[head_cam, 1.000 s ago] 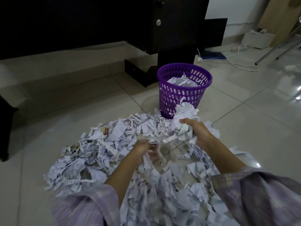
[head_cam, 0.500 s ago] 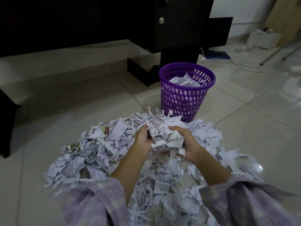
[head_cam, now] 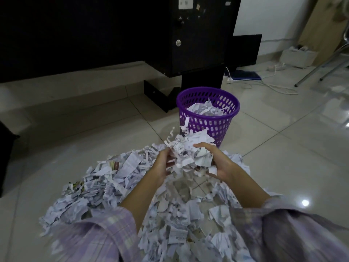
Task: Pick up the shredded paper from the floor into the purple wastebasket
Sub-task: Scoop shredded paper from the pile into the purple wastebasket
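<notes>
A wide heap of shredded white paper (head_cam: 105, 188) covers the tiled floor in front of me. Both hands hold one bundle of shreds (head_cam: 190, 150) lifted above the heap. My left hand (head_cam: 164, 163) cups the bundle's left side and my right hand (head_cam: 215, 163) curls round its right side from below. The purple wastebasket (head_cam: 207, 125) stands upright just beyond the bundle, with shreds inside it and a strip hanging on its near wall. Loose strips dangle from the bundle.
A black cabinet (head_cam: 198, 35) on a dark base stands right behind the basket. White cables (head_cam: 272, 86) and a blue flat object (head_cam: 245, 74) lie on the floor at the back right, next to metal chair legs (head_cam: 321, 70) and a white box (head_cam: 296, 57).
My two hands came together around a bundle of shreds and raised it off the heap, toward the wastebasket. The view has moved closer to the basket.
</notes>
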The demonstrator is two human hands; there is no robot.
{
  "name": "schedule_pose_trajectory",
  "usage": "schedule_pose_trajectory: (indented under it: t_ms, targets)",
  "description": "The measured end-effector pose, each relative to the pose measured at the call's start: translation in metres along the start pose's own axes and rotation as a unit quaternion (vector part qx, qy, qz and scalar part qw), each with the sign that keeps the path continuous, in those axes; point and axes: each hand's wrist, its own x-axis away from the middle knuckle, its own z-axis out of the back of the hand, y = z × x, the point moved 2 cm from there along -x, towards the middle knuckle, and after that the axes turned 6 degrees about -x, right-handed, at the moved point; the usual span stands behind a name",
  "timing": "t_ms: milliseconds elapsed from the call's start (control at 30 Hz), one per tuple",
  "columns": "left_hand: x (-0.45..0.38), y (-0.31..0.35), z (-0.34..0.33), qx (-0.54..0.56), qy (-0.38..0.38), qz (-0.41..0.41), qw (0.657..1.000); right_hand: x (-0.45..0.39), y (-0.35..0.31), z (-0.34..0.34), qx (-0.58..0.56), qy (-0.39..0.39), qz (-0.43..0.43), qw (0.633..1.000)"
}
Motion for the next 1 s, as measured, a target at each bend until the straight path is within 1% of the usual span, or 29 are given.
schedule_pose_trajectory:
  t_ms: [67,167,233,333,400,500,600,700,800,867,900,1000]
  targets:
    - [0.000,0.007,-0.010,0.011,-0.061,0.000,0.998,-0.002,-0.019,-0.001,-0.002,0.013,0.022,1.000]
    - [0.007,0.007,-0.023,-0.021,-0.171,0.047,0.984,-0.001,-0.039,-0.005,-0.005,0.017,0.053,0.998]
    - [0.013,0.010,-0.028,-0.003,-0.192,0.059,0.980,-0.001,-0.048,-0.002,-0.003,0.019,0.072,0.997]
    - [0.021,0.017,-0.031,0.037,-0.177,0.050,0.982,0.004,-0.050,0.007,0.025,0.046,0.088,0.995]
    - [0.025,0.021,-0.031,0.049,-0.158,0.047,0.985,0.005,-0.044,0.014,0.035,0.047,0.082,0.995]
    - [0.021,0.025,-0.029,0.097,-0.104,0.059,0.988,0.010,-0.033,0.015,0.038,0.052,0.062,0.996]
    - [0.019,0.033,-0.029,0.115,-0.058,0.053,0.990,0.013,-0.027,0.011,0.018,0.048,0.060,0.997]
    - [0.018,0.046,-0.035,0.120,-0.032,0.041,0.991,0.015,-0.032,0.005,-0.002,0.049,0.068,0.996]
    - [0.013,0.059,-0.047,0.150,-0.011,0.020,0.988,0.019,-0.043,0.000,-0.039,0.039,0.088,0.995]
    - [0.011,0.070,-0.054,0.141,-0.012,-0.004,0.990,0.022,-0.054,-0.004,-0.040,0.022,0.094,0.995]
    - [0.011,0.077,-0.056,0.119,-0.006,-0.020,0.993,0.022,-0.062,-0.007,-0.033,0.019,0.098,0.994]
    - [0.005,0.102,-0.062,0.062,0.016,-0.071,0.995,0.016,-0.091,-0.009,0.006,0.045,0.121,0.992]
